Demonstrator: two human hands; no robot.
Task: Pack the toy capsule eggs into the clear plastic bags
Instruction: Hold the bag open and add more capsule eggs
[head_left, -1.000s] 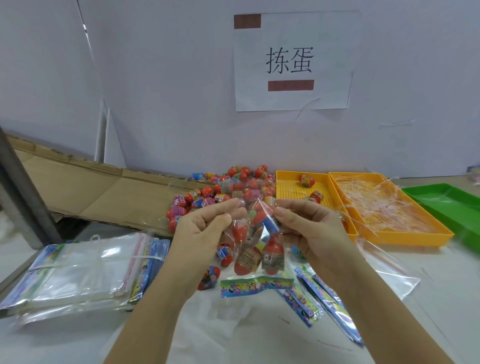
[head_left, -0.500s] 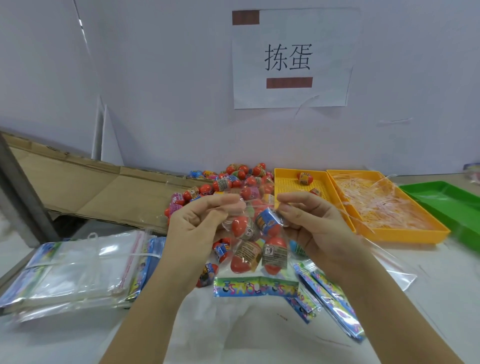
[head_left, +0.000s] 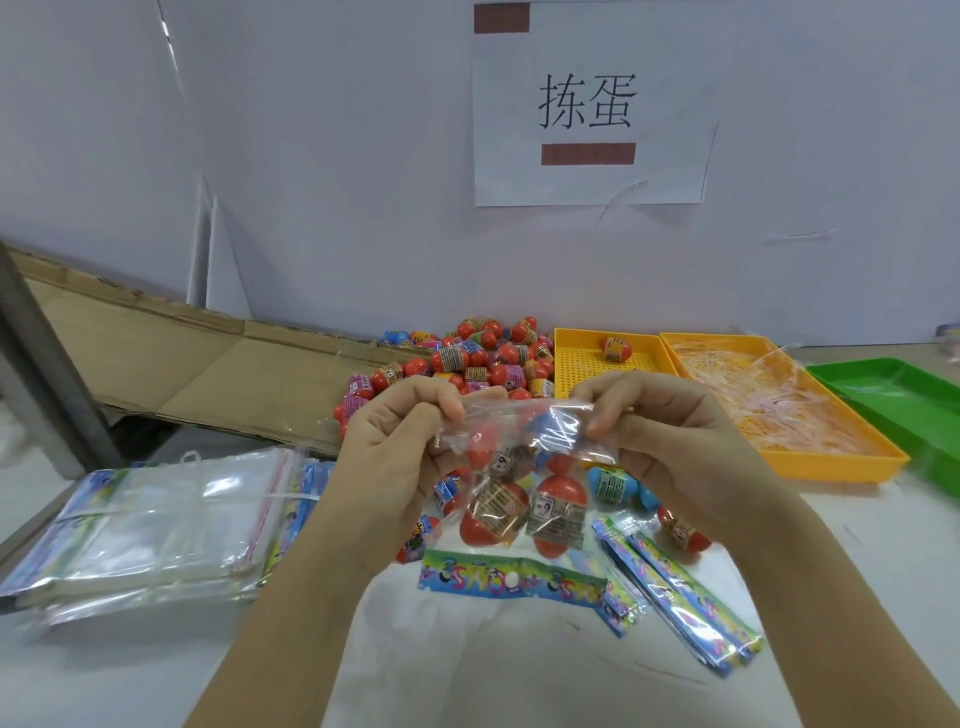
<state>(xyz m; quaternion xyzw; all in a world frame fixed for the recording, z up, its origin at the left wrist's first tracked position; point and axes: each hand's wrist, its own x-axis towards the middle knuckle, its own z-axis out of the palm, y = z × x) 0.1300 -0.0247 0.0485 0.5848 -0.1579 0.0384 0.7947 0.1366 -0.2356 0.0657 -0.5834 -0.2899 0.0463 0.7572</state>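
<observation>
Above, sign (head_left: 592, 104) (拣蛋); bagged eggs (head_left: 553, 514) below

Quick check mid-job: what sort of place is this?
Probably a hand-packing bench in a small workshop: a heap of capsule eggs, a stack of clear bags, and a filled bag pinched by left hand and right hand.

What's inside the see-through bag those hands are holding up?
Toy capsule eggs fill the clear bag: two labelled red eggs at the bottom, a blue egg higher up. The left hand, right hand and crinkled plastic cover the top, so the full count is hidden.
</observation>
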